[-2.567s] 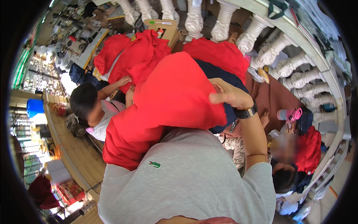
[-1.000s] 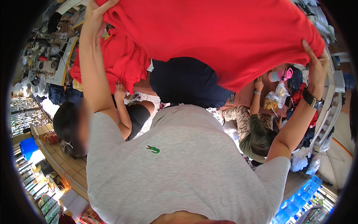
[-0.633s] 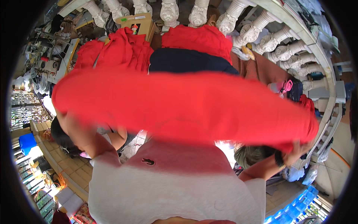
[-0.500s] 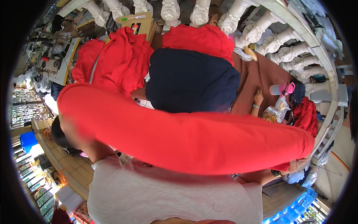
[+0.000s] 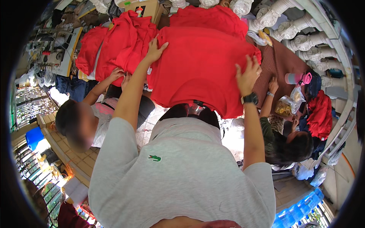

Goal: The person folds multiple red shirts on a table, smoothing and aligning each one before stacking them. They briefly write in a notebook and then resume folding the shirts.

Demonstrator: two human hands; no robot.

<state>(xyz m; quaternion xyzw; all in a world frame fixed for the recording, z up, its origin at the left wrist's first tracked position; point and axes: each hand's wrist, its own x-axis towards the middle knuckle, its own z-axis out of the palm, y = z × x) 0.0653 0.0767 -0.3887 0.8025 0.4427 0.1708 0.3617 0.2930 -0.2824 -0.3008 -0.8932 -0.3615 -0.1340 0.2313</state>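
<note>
A red garment (image 5: 203, 68) lies spread over the brown-covered table in front of me. Its near edge hangs down at the table's front. My left hand (image 5: 155, 51) is at the garment's upper left edge, fingers and thumb apart. On the other side, my right hand (image 5: 249, 76) is over the garment's right part with spread fingers, slightly blurred; a dark watch (image 5: 251, 98) is on that wrist. Neither hand grips the cloth. The dark navy cloth seen earlier is hidden beneath the red one.
Piled red garments (image 5: 123, 47) sit to the left, with more red cloth (image 5: 213, 17) behind. One person (image 5: 76, 123) works at left, another (image 5: 291, 146) at right, a hand on the brown cloth (image 5: 279, 62). A pink-lidded bottle (image 5: 298, 78) and plastic bags (image 5: 292, 100) stand at right.
The red garment, held up stretched between my hands, has come down onto the table over the navy cloth. My hands have moved forward and inward and let go of it.
</note>
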